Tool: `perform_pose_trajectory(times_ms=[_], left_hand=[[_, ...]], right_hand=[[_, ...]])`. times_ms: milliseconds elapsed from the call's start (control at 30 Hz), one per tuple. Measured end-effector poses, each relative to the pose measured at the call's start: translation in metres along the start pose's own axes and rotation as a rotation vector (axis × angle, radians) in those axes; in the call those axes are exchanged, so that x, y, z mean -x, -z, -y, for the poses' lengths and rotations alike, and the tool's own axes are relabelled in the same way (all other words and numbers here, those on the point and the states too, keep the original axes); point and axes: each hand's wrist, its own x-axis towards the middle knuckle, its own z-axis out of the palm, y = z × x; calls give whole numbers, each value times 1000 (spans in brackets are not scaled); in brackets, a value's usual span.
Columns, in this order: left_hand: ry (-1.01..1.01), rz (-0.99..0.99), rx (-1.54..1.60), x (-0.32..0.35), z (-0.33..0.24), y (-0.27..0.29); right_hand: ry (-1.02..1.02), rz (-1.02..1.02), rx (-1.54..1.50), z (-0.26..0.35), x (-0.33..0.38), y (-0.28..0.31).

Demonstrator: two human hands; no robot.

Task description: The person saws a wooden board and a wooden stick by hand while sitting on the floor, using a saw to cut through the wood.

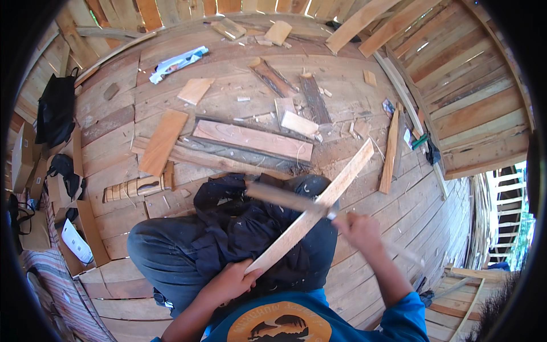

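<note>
My left hand point(231, 282) is closed around the lower end of a long, pale wooden strip point(293, 236). The strip slants from my lap up to the right, over my right knee. In my right hand point(360, 231) is a long-handled knife point(279, 196), its blade smeared by motion. The blade crosses the strip near its middle and points left; whether it touches the wood I cannot tell. The handle's thin end sticks out past my fist to the lower right. Dark cloth point(236, 219) lies bunched in my lap, between my bent knees.
Boards and offcuts lie on the plank floor ahead, among them a reddish plank point(253, 139) and a brown board point(163, 142). A banded wooden piece point(137, 188) rests left of my knee. Cardboard boxes point(94, 236) and a black bag point(56, 108) stand at the left.
</note>
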Motion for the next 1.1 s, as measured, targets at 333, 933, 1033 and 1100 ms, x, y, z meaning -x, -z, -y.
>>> perform_pose_trajectory(times_ms=[333, 933, 1033, 1100], left_hand=[[48, -33, -44, 8, -5, -3], [34, -66, -79, 1, -10, -7], [14, -82, -93, 3, -10, -7], [6, -101, -92, 4, -9, -9]], right_hand=[[-75, 54, -102, 8, 5, -1], [-341, -36, -70, -79, -40, 23], [-300, -19, -157, -58, -33, 18], [-182, 9, -207, -26, -23, 11]])
